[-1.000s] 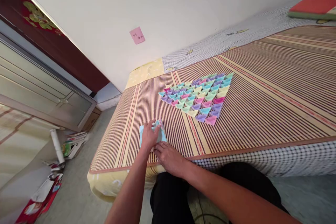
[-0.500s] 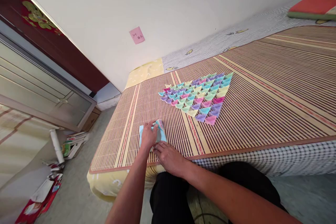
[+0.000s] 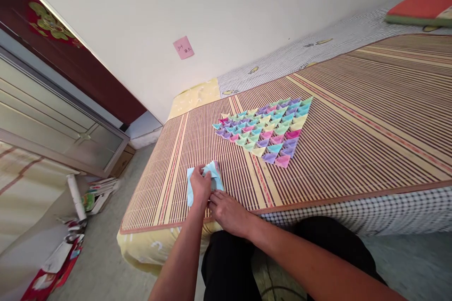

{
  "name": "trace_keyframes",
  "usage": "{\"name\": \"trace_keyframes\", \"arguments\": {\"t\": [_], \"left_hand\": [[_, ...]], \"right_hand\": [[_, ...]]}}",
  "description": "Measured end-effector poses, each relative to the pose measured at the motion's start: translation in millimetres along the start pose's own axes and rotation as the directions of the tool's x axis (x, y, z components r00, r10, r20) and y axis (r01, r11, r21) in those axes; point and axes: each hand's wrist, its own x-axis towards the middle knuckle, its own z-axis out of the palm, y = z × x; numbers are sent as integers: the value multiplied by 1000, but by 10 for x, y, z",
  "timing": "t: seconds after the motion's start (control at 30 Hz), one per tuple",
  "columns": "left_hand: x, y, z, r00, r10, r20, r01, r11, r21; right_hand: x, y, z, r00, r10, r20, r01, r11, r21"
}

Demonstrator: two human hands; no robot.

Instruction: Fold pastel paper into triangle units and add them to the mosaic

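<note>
Grip check: your left hand [image 3: 200, 187] is pinched shut on the blue paper [image 3: 215, 174], which lies on the bed mat [image 3: 335, 150] by its near edge, right hand [image 3: 229, 211] resting loose just behind, fingertips touching it.

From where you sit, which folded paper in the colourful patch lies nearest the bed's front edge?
The pink one, at the near tip; every other piece lies farther back.
</note>
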Motion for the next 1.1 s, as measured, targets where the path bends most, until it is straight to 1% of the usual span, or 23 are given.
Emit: {"name": "trace_keyframes", "arguments": {"t": [0.1,0.17,0.27,0.33,0.4,0.47,0.57,0.67,0.77,0.83,0.9,0.97,1.0,1.03,1.1], "left_hand": [[15,-19,-28,999,-36,-31,33,997,-71],[18,-4,-90,998,-43,-51,37,993,-112],[-4,66,-203,996,-27,-79,14,987,-160],[-26,134,-249,995,-10,-100,-7,985,-175],[-35,203,-250,991,-8,-131,-15,985,-172],[-18,262,-214,984,-28,-174,0,987,-160],[55,314,-158,971,-81,-223,43,984,-172],[124,333,-189,969,-123,-216,70,969,-238],[96,385,-335,977,-152,-148,95,937,-337],[-3,489,-476,986,-156,-57,118,900,-419],[-151,659,-624,990,-131,44,136,854,-503],[-303,859,-741,985,-76,155,153,798,-582],[-364,950,-778,958,-33,286,223,714,-664],[-408,1025,-798,926,3,377,291,633,-718],[-435,1109,-782,895,50,443,358,514,-780]], "right_hand": [[-12,22,-127,996,8,-89,0,996,89],[-14,76,-244,980,76,-184,-47,987,153],[2,223,-397,921,227,-316,-150,957,250],[19,325,-453,884,301,-357,-193,932,307],[30,393,-471,867,342,-363,-215,913,347],[29,415,-469,870,351,-345,-219,904,367],[14,389,-459,900,326,-290,-207,904,373],[3,360,-460,925,307,-224,-202,896,396],[11,346,-475,924,332,-190,-212,857,470],[23,338,-495,912,369,-181,-218,808,548],[36,330,-528,896,413,-164,-220,733,643],[48,328,-579,886,447,-127,-212,631,746],[51,329,-611,886,452,-100,-203,573,794],[52,332,-649,890,450,-71,-193,513,836],[42,341,-732,898,439,-14,-182,402,898]]}}
